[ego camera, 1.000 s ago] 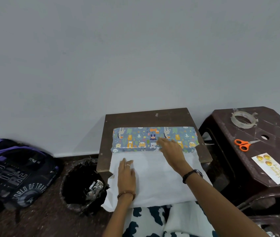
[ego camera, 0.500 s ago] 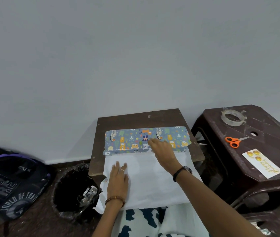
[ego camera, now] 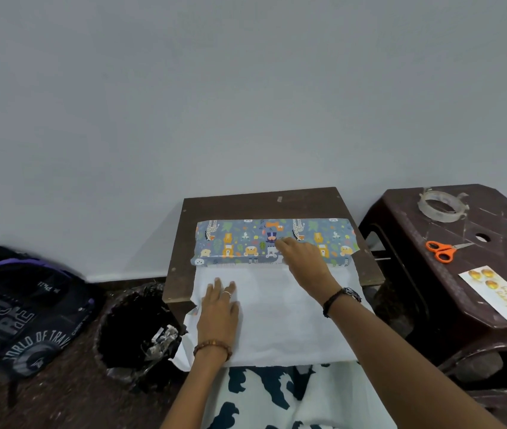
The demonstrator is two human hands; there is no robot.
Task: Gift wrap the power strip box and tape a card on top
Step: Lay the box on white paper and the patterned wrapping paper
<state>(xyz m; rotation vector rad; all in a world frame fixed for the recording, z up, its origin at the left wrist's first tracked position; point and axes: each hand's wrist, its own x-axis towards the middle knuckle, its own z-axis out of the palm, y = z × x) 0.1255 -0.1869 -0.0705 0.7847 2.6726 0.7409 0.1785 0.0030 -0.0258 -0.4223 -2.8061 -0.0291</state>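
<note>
The power strip box [ego camera: 246, 243] lies across a small brown table [ego camera: 261, 205], covered by blue wrapping paper printed with animals. The paper's white underside [ego camera: 286, 317] spreads toward me over the table's near edge. My right hand [ego camera: 303, 258] rests flat on the wrapped box near its front edge, fingers pointing left. My left hand [ego camera: 218, 308] presses flat on the white sheet, fingers apart. On the brown stool to the right lie a clear tape roll [ego camera: 442, 205], orange scissors [ego camera: 444, 249] and a white card [ego camera: 498, 292] with gold ornaments.
The dark plastic stool [ego camera: 499, 317] stands close against the table's right side. A black bin [ego camera: 140, 326] with a plastic liner sits on the floor at the table's left, and a black and purple backpack [ego camera: 20, 311] lies farther left. A plain wall stands behind.
My head view has shifted slightly. My right hand has slid a little along the box's front edge; the left hand stays pressed on the white paper.
</note>
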